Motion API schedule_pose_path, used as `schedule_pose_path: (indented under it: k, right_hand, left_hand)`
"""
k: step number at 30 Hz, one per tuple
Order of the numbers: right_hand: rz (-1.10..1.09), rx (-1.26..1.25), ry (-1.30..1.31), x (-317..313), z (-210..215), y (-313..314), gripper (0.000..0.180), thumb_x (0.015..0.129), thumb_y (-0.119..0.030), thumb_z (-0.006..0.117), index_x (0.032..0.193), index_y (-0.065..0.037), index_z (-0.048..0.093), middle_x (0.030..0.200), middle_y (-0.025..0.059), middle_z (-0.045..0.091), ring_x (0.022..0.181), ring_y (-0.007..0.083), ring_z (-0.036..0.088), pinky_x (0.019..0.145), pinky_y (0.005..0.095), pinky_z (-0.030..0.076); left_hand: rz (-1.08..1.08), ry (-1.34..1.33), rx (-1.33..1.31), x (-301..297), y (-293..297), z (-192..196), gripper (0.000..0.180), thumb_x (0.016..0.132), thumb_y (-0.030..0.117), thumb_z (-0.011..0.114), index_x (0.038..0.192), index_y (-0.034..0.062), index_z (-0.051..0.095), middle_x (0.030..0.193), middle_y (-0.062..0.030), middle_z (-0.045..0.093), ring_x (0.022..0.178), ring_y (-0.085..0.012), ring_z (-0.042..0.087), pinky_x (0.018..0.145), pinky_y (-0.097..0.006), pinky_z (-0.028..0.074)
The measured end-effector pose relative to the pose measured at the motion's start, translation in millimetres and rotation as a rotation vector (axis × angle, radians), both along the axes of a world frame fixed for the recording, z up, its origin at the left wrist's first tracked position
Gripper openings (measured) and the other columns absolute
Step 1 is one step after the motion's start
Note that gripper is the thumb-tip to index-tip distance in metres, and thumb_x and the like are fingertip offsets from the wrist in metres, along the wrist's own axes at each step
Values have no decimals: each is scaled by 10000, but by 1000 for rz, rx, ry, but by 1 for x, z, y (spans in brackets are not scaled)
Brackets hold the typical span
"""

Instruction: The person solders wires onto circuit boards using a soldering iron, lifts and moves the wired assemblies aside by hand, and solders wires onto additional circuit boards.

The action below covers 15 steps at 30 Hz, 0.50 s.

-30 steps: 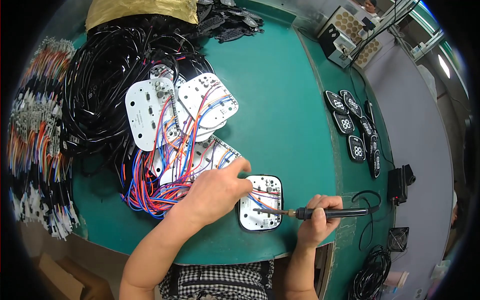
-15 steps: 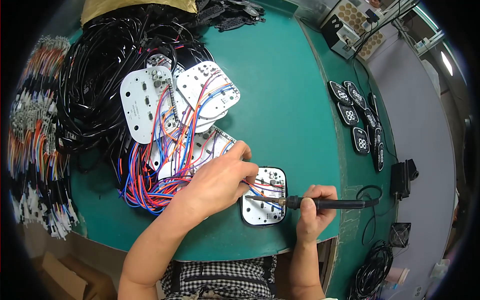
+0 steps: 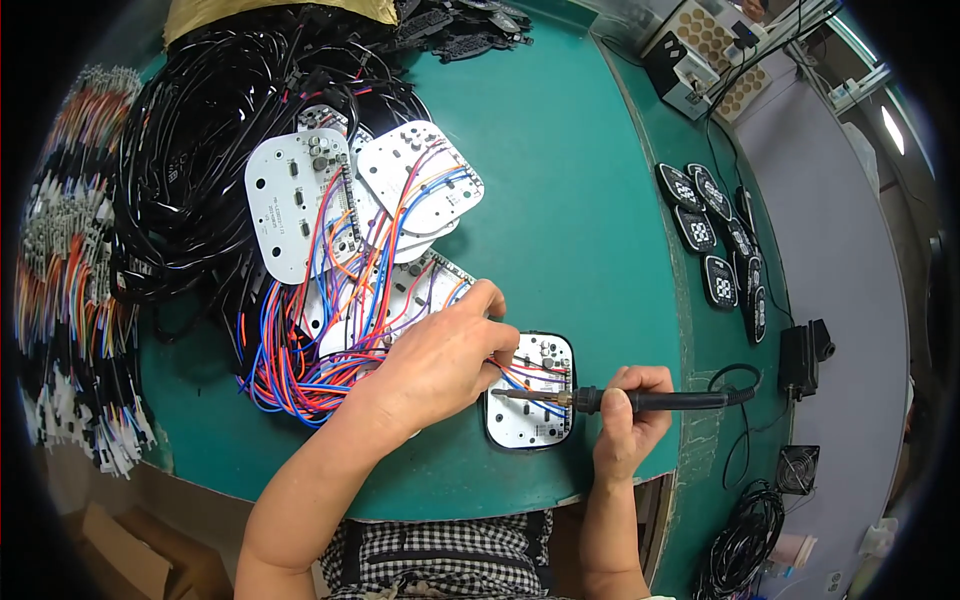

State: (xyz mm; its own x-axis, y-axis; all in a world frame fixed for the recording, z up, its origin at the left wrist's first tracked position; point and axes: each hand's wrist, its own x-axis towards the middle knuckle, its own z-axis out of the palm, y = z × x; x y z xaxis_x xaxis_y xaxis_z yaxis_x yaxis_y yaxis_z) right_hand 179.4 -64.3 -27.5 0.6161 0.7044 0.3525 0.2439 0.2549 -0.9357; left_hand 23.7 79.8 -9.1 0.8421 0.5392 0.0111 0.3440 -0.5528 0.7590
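Observation:
My right hand grips the black handle of a soldering iron, which points left. Its metal tip lies over a white circuit board set in a dark-rimmed rounded case near the table's front edge; contact with the board cannot be made out. Coloured wires run from the board's right-hand row of joints to my left hand. Those wires are pinched in its closed fingers, partly hidden by them. Left of that hand, red, blue and purple wires hang from a heap of white circuit boards.
Black cables are piled at the left, beside bundles of coloured wires with connectors. Several black display panels lie on the right side. A coiled black cable and a small fan sit at the lower right.
The heaped boards and the board under the iron have shifted very slightly right. The iron's cord has moved a little; both hands keep nearly the same pose.

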Motion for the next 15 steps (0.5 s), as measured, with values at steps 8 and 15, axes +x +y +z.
schedule_pose_path:
  k: [8,15]
  right_hand:
    - [-30,-51,-35,-2,5,4,238,794,-162,635,835,-38,435,676,-9,403,585,71,354,525,214,279]
    - [-9,-35,25,1,3,2,227,776,-138,673,843,-37,482,730,-18,464,628,45,390,545,186,318]
  left_hand:
    - [-6,13,-9,1,1,1,100,702,57,685,770,31,616,1064,-112,497,852,-275,572,747,-376,452]
    - [-4,-4,-7,0,1,-1,98,699,56,685,770,30,622,1055,-113,499,837,-272,570,737,-377,451]
